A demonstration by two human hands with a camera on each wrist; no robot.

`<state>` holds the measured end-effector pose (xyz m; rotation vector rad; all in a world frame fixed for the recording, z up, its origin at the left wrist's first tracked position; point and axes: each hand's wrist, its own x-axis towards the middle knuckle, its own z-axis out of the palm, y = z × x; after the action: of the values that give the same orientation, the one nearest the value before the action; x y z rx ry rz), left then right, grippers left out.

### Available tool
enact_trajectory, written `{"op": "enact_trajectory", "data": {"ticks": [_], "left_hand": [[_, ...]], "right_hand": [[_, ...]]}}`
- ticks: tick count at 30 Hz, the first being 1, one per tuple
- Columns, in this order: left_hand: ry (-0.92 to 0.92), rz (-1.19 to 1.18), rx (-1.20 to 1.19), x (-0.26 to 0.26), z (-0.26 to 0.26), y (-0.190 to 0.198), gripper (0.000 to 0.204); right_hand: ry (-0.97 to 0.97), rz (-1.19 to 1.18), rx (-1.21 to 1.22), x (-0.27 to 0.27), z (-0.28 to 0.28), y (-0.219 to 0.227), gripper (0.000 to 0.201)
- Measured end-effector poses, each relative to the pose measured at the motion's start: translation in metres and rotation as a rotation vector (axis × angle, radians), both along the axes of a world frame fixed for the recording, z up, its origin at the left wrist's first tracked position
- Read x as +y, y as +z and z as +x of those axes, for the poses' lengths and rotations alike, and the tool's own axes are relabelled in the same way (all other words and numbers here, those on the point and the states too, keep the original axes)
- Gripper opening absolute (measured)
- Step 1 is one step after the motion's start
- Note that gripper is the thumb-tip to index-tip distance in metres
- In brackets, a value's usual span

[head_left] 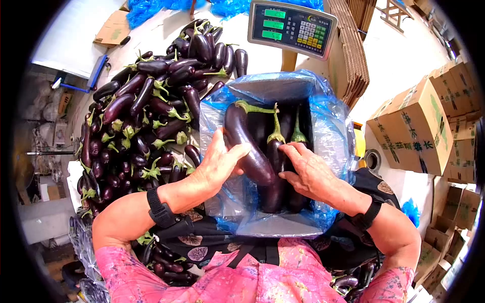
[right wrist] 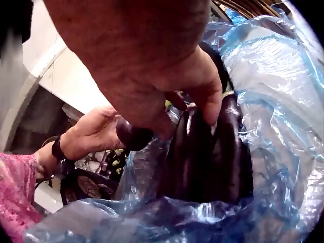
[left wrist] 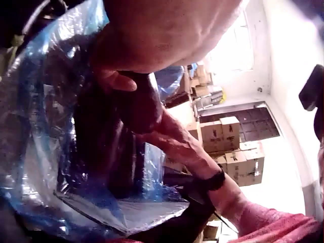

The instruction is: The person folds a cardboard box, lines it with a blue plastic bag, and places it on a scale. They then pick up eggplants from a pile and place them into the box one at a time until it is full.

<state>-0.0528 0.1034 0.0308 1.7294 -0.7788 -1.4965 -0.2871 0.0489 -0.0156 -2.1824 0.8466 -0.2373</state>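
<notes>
A carton lined with a blue plastic bag (head_left: 331,126) stands before me, with several dark purple eggplants lying lengthwise inside. My left hand (head_left: 214,164) grips a large curved eggplant (head_left: 246,146) over the box's left side, thumb across it; its green stem points right. This eggplant slants over the others, its rounded lower end close to my right thumb. Inside the box, my right hand (head_left: 313,171) holds an upright eggplant (head_left: 276,152) just below its green cap. In the right wrist view, the fingers straddle an eggplant top (right wrist: 191,119), and the left hand (right wrist: 93,134) appears beyond.
A big heap of eggplants (head_left: 146,111) lies on the left. Behind the box stands a scale display (head_left: 292,28), with flattened cardboard (head_left: 348,50) beside it. Printed cartons (head_left: 411,129) are stacked on the right. More eggplants (head_left: 169,262) lie low, near my lap.
</notes>
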Motion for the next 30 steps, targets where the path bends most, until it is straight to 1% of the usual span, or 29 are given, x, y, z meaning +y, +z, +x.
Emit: {"op": "enact_trajectory", "data": {"ticks": [2, 3, 6, 7, 10, 11, 14, 15, 18, 19, 22, 23, 26, 27, 30], "left_hand": [[-0.045, -0.018, -0.099, 0.000, 0.003, -0.003, 0.072], [-0.016, -0.041, -0.069, 0.002, 0.005, -0.004, 0.072], [0.058, -0.126, 0.015, 0.005, 0.010, -0.004, 0.072], [0.068, -0.114, -0.023, 0.006, 0.010, 0.002, 0.075], [0.078, -0.083, -0.050, 0.005, 0.018, -0.005, 0.079], [0.072, -0.106, -0.038, 0.006, 0.017, -0.007, 0.081], [0.073, -0.046, 0.005, 0.004, 0.019, -0.005, 0.081], [0.061, -0.051, 0.031, 0.004, 0.020, -0.001, 0.078], [0.057, -0.065, 0.068, 0.004, 0.019, 0.001, 0.077], [0.080, -0.095, 0.094, 0.006, 0.019, -0.004, 0.076], [0.078, -0.088, 0.068, 0.008, 0.019, -0.006, 0.077], [0.096, -0.101, 0.066, 0.009, 0.018, -0.004, 0.078], [0.057, -0.104, 0.087, 0.010, 0.029, -0.004, 0.075], [0.063, -0.106, 0.100, 0.010, 0.030, -0.004, 0.073], [0.050, -0.107, 0.135, 0.013, 0.038, -0.002, 0.069]], "right_hand": [[0.008, 0.030, 0.041, 0.001, -0.002, -0.001, 0.063], [0.035, 0.034, 0.076, 0.001, -0.002, -0.004, 0.070], [-0.013, 0.018, -0.010, 0.004, -0.001, -0.005, 0.071], [0.009, 0.043, 0.057, 0.004, 0.001, -0.003, 0.076], [0.035, -0.001, 0.115, 0.008, 0.011, -0.008, 0.077], [0.033, -0.005, 0.084, 0.008, 0.012, -0.011, 0.071], [0.042, 0.082, 0.113, 0.002, 0.017, -0.011, 0.060], [0.033, 0.089, 0.118, 0.002, 0.019, -0.010, 0.051], [-0.013, 0.119, 0.187, 0.008, 0.036, -0.024, 0.046], [-0.072, 0.210, 0.256, 0.008, 0.048, -0.026, 0.052], [-0.296, 0.302, 0.337, 0.015, 0.073, -0.028, 0.064], [-0.325, 0.311, 0.348, 0.018, 0.077, -0.034, 0.072], [-0.406, 0.352, 0.305, 0.024, 0.082, -0.039, 0.074], [-0.426, 0.396, 0.307, 0.021, 0.084, -0.039, 0.083], [-0.421, 0.433, 0.270, 0.016, 0.064, -0.034, 0.090]]}}
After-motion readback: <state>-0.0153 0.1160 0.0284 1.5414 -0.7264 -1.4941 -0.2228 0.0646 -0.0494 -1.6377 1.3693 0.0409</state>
